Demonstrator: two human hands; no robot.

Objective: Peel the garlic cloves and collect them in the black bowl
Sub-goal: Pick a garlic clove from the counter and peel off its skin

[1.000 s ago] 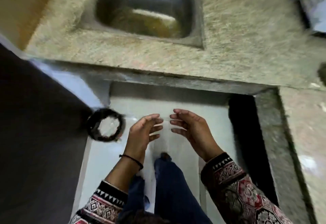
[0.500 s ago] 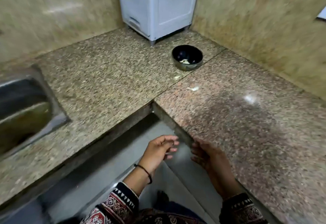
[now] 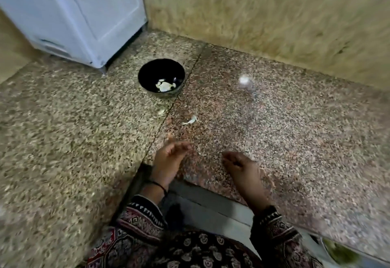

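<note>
1. Holds the left hand [image 3: 168, 159] and the right hand [image 3: 242, 167] low over the near edge of the granite counter [image 3: 63, 141], a little apart; carries both with fingers loosely curled and gripping nothing visible, fingertips smeared by motion blur; reads as a reach forward with free hands, ready for the next piece
2. Wears patterned sleeves [image 3: 143, 215] down to the wrists and a black thread [image 3: 158, 185] round the left wrist; leaves the fingers bare for picking at thin skin
3. Finds a pale curl of garlic skin [image 3: 191, 120] lying on the reddish slab beyond the hands, and a smaller pale bit [image 3: 161, 111] just beside the seam between slabs; cannot tell skin from clove in that bit; takes both for scraps dropped at the peeling spot, outside the bowl to spare the clean cloves
4. Finds the black bowl [image 3: 147, 68] upright farther back, just left of the seam and near the scraps, with a few pale peeled cloves [image 3: 164, 86] in its bottom; seems set close enough for a drop-in yet clear of the waste; spots no unpeeled garlic on the counter, so judges the task far along or waiting on more
5. Ends at a white cabinet [image 3: 73, 14] in the corner behind the bowl and a tan wall [image 3: 253, 14]
</note>
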